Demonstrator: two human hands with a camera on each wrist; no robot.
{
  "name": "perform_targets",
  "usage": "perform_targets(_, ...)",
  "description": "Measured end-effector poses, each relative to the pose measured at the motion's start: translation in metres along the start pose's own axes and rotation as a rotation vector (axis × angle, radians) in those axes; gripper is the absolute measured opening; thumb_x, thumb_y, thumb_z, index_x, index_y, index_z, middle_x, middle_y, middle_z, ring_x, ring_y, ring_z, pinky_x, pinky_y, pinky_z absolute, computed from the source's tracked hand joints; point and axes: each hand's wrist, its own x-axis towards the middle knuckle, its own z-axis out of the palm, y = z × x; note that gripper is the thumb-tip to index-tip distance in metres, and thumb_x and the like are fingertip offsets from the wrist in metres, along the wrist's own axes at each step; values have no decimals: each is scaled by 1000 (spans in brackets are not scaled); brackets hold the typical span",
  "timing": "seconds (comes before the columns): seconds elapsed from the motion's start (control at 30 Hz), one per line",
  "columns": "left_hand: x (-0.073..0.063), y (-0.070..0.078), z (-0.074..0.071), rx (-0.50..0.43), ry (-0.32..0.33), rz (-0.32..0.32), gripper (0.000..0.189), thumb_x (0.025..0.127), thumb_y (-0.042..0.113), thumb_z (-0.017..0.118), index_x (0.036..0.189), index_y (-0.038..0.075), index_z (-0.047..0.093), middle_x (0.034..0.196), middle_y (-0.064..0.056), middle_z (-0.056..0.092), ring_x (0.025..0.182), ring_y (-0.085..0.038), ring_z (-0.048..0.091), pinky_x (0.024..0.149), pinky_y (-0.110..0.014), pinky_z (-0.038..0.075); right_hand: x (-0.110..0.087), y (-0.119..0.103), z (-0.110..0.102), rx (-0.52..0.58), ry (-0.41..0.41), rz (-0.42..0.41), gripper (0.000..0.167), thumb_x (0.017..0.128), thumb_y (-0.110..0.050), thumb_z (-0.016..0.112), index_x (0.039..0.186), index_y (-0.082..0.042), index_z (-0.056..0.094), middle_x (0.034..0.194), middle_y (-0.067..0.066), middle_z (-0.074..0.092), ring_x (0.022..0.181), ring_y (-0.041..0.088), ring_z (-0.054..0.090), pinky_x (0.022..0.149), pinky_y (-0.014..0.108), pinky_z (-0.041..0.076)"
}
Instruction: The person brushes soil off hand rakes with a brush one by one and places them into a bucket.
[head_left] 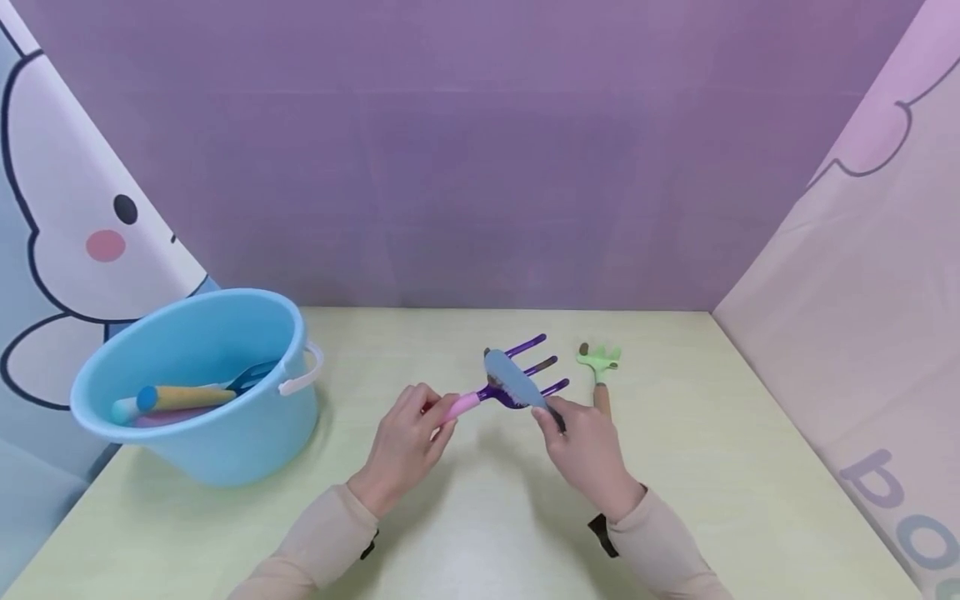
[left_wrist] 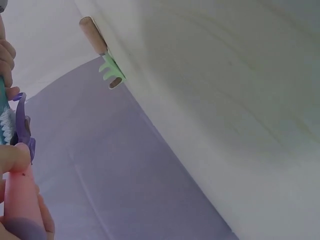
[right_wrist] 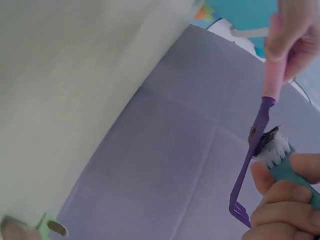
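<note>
My left hand [head_left: 408, 442] grips the pink handle [left_wrist: 24, 197] of a small purple garden rake [head_left: 542, 367], held above the table with its tines pointing away to the right. In my right hand [head_left: 588, 450] is a blue-green scrub brush [head_left: 513, 377]. Its white bristles [right_wrist: 274, 151] press against the rake's head, where a dark brown clump of dirt [right_wrist: 266, 141] shows in the right wrist view. Brown spots also mark the tines. Beyond my right hand, a green hand rake [head_left: 600, 358] with a wooden handle lies on the table, brown patches on its prongs.
A light blue bucket [head_left: 225, 454] with a white handle stands at the left, holding several tools, among them one with a yellowish wooden handle [head_left: 191, 397]. A purple wall [head_left: 480, 183] rises behind the pale table [head_left: 750, 467]. Printed panels flank both sides.
</note>
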Motion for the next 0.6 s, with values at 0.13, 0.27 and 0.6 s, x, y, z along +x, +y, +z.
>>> perform_targets(0.13,0,1,0,-3,-18,-13,26,72,11,75,97,7,68,78,1,46,70,-11,42,55,-20,40,1,2,-5,163,-75,161,22,89,-17,59,101,-2,69,52,-5,46,57,12,41,77,34,45)
perform_targets(0.27,0,1,0,-8,-25,-27,25,73,9,75,97,7,68,78,2,45,71,-11,42,55,-20,40,2,2,-9,264,-114,264,23,91,-19,56,104,-5,68,58,-2,47,61,12,40,49,23,36)
perform_targets(0.6,-2,0,-2,-16,-35,-69,26,71,9,76,96,8,69,77,3,46,70,-10,41,55,-19,39,-3,4,-9,98,-27,146,20,89,-20,59,96,-4,68,60,2,47,42,5,31,40,20,28)
